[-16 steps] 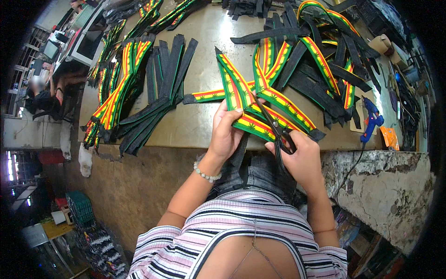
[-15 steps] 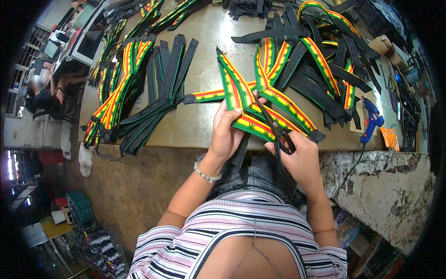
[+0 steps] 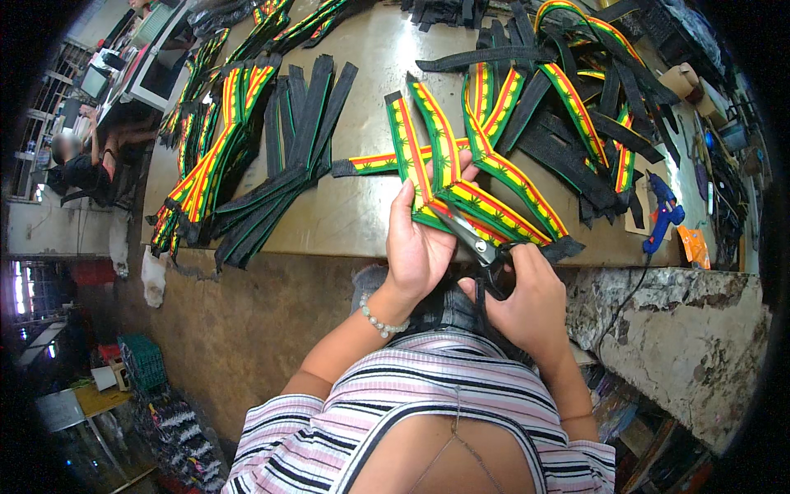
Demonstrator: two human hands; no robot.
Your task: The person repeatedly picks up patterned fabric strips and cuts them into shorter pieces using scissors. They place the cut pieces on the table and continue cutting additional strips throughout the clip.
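Red, yellow and green flat cloth strips (image 3: 216, 156) are lying bundled on the left of the grey metal table (image 3: 362, 218). Just right of them, black flat cloth strips (image 3: 296, 179) are crossing. A tangled heap of black and patterned long cloth strips (image 3: 568, 156) is lying on the far right. Nearer, by the right end, a blue plastic glue gun (image 3: 661, 212) is resting left of a small orange packet (image 3: 696, 247). At the near middle, patterned joined cloth strips (image 3: 446, 152) are lying in the left hand (image 3: 418, 247). Black-handled metal scissors (image 3: 485, 250) are sitting between it and the right hand (image 3: 527, 300).
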